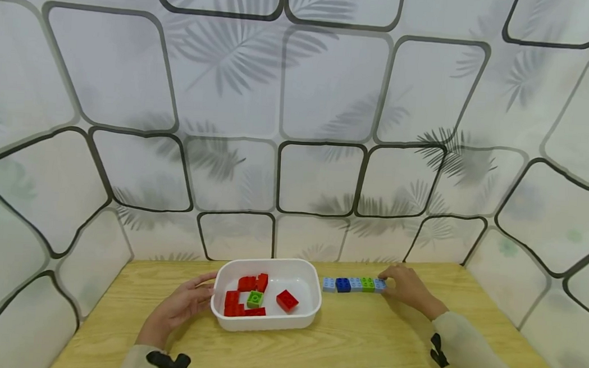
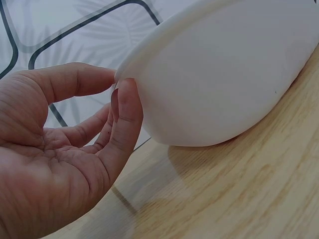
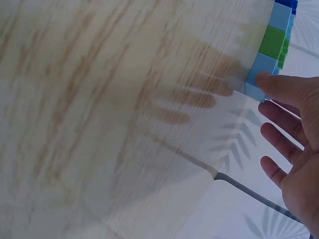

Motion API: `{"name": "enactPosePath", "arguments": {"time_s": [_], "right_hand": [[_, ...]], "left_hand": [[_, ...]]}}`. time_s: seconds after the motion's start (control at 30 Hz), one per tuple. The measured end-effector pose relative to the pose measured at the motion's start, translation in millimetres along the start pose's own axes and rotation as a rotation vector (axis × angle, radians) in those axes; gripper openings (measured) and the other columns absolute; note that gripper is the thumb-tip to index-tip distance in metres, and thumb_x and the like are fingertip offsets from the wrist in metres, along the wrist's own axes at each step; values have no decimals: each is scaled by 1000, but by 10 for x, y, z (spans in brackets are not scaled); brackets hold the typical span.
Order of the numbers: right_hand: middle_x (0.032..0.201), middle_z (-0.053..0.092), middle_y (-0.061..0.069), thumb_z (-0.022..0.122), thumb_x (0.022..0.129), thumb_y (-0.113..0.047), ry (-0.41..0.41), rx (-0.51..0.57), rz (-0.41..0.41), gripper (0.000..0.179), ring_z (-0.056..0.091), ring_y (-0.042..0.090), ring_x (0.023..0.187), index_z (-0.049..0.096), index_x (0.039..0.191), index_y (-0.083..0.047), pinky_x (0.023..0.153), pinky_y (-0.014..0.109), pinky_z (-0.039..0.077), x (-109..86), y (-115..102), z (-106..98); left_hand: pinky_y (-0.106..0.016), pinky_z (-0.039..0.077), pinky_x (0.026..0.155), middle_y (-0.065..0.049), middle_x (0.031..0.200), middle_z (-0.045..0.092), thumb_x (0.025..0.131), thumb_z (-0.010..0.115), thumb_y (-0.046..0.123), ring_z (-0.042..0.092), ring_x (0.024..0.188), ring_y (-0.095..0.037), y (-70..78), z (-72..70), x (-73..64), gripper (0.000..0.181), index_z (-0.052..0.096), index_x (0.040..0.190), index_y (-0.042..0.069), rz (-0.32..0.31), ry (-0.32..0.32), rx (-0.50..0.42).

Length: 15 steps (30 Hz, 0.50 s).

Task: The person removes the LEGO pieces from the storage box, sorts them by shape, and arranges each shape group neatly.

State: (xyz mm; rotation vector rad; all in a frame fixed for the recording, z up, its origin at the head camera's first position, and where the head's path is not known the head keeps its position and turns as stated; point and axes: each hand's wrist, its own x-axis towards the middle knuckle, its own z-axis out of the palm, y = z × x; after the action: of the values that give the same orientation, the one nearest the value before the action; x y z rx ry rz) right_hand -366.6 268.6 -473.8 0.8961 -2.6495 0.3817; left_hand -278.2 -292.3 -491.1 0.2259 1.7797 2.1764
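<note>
On the wooden table stands a white plastic tub point(image 1: 291, 322) holding several red toy bricks point(image 1: 287, 300) and one green brick point(image 1: 254, 300). My left hand point(image 1: 186, 304) touches the tub's left end with its fingertips, palm showing in the left wrist view. To the right of the tub runs a row of bricks: light blue point(image 1: 329, 284), dark blue point(image 1: 343, 285), light blue point(image 1: 356, 284), green point(image 1: 367, 285) and light blue. My right hand point(image 1: 409, 287) pinches the light blue brick point(image 3: 261, 69) at the right end between thumb and index finger; the index fingertip is partly hidden.
The wooden table point(image 1: 345, 345) ends at the back against a patterned curtain point(image 1: 320, 180) that also hangs at both sides. Dark straps point(image 1: 438, 350) sit on both sleeves. The tub lies between my hands.
</note>
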Motion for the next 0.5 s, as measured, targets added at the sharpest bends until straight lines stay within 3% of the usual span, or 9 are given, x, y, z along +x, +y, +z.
{"name": "enactPosePath", "arguments": {"time_s": [0.3,0.5], "right_hand": [[97,75,11,89,74,-7,23,-28,-58,32,68,31,90,77,104,0,87,56,55,64,-11,-37],[98,74,10,86,76,-4,10,-25,-66,29,65,31,89,76,103,-1,78,49,56,124,-48,-53]], "left_hand": [[-25,57,95,7,123,68,106,51,7,67,112,-8,-9,-14,-14,52,35,155,1,25,-30,-17],[-25,57,95,8,123,68,106,51,8,67,113,-7,-4,-13,-11,52,35,155,2,11,-7,-2]]}}
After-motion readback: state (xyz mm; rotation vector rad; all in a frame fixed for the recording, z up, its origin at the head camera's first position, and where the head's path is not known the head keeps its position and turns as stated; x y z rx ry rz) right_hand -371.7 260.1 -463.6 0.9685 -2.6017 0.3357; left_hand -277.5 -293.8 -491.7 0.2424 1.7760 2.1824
